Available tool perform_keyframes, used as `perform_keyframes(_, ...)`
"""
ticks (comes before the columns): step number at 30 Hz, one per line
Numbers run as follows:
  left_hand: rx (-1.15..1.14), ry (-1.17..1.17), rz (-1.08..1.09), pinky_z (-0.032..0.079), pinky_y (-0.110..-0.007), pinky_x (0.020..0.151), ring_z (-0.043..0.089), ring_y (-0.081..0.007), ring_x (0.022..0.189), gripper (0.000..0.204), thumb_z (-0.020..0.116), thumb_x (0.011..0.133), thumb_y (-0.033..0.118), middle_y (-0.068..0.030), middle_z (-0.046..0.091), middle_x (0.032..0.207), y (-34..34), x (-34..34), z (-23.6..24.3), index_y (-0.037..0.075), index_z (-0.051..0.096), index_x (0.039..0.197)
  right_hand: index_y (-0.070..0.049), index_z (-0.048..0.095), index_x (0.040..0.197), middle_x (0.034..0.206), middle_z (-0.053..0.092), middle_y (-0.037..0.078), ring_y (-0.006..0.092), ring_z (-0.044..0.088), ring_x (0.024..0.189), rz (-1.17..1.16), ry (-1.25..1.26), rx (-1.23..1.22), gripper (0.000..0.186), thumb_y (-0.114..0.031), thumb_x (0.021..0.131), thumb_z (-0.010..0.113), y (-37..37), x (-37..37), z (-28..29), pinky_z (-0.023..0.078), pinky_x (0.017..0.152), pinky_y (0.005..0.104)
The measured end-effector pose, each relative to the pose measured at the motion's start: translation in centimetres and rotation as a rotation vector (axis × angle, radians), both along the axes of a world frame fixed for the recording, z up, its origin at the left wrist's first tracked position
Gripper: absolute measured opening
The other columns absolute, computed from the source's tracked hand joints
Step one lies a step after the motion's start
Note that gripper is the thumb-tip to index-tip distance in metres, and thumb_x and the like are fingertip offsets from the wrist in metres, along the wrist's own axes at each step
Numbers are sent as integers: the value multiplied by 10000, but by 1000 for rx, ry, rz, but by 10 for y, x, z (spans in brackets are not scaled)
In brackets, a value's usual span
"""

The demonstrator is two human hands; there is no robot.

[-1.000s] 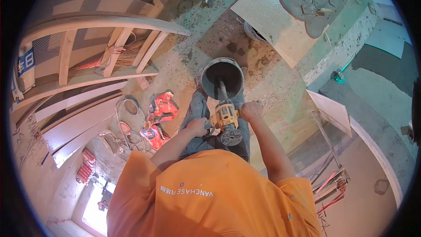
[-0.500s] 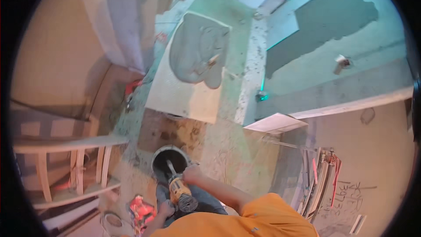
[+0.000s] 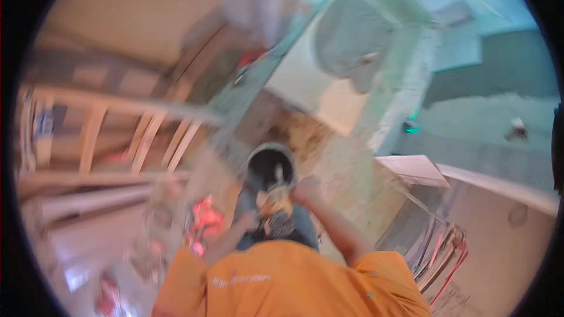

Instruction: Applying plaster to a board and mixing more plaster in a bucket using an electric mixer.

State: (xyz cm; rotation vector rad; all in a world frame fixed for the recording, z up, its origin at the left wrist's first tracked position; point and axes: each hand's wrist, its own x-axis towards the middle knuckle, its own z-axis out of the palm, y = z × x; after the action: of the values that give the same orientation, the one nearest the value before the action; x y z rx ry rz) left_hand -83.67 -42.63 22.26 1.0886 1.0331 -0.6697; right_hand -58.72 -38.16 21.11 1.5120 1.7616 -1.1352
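Note:
A yellow power drill (image 3: 276,206) points down into a round dark bucket (image 3: 252,155) in front of my legs. Its metal shaft reaches inside the bucket, where the lower end is lost in shadow. My right hand (image 3: 305,191) is closed at the drill's right side, by the bucket rim, apparently round a side handle that the fingers hide. On the other side, closer to my body, my left hand (image 3: 249,221) is closed against the drill's rear part. Motion smears both hands, so single fingers do not show.
Beyond the bucket lies a pale board (image 3: 296,70) bearing a spread of grey mortar (image 3: 346,38). A wooden ladder-like frame (image 3: 117,108) stands at left. Red bags or wrapping (image 3: 207,217) lie beside my left arm. Long strips (image 3: 437,255) lean at right, near a white tile (image 3: 414,169).
My view has turned, so the board, mortar and bucket sit farther right, and more of the wooden frame shows. The drill stays in the bucket with both hands at it.

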Motion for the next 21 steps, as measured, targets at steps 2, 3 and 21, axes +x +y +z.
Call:
perform_keyframes(2, 433, -50, -18, 552, -487, 820, 706, -387, 962, 350, 713, 799, 349, -213, 727, 1043, -69, -24, -119, 80, 734, 1022, -109, 782, 869, 893, 754, 131, 306, 718, 821, 114, -42, 380, 327, -351, 883, 563, -42, 18, -76, 521, 764, 509)
perform_keyframes(3, 420, 17, 85, 552, -487, 823, 704, -387, 973, 362, 709, 802, 360, -213, 727, 1037, -76, -25, -125, 77, 731, 1027, -123, 784, 863, 901, 757, 124, 300, 720, 856, 109, -44, 441, 339, -362, 893, 545, -35, 9, -73, 508, 812, 511)
perform_keyframes(21, 233, 105, 236, 557, -452, 839, 713, -353, 982, 385, 736, 707, 249, -181, 737, 1061, -117, -48, -120, 88, 722, 1056, -169, 754, 1074, 1133, 732, 125, 329, 658, 1120, 470, -81, 109, 451, -488, 986, 447, -14, -31, -64, 402, 1036, 548)
